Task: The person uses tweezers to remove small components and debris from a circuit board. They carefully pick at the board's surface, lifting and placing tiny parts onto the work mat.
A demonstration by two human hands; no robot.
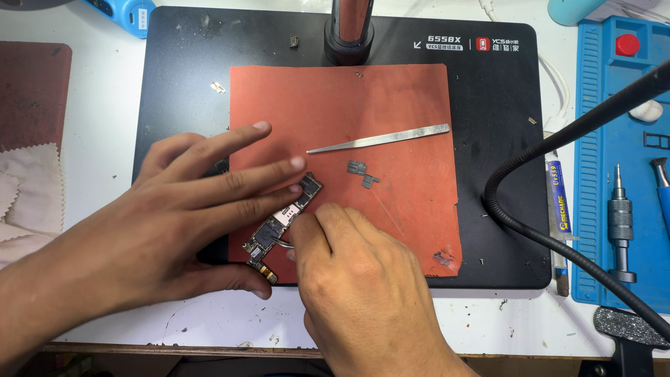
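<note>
A narrow dark circuit board (283, 223) lies slanted at the lower left edge of a red mat (391, 105). My left hand (174, 216) lies flat over its left side, fingertips and thumb touching the board and steadying it. My right hand (356, 286) is closed around a thin metal tool whose tip (281, 242) touches the board's middle; most of the tool is hidden in the fist. Small grey metal shield pieces (361, 173) rest on the mat to the right of the board.
Metal tweezers (380, 139) lie on the mat. The mat sits on a black work pad (495, 139) with a black post (349, 28) at the back. A black flexible hose (558, 237) curves at right beside a glue tube (558, 199), a blue tray (628, 139) and a screwdriver (620, 223). White cloth (21, 188) lies far left.
</note>
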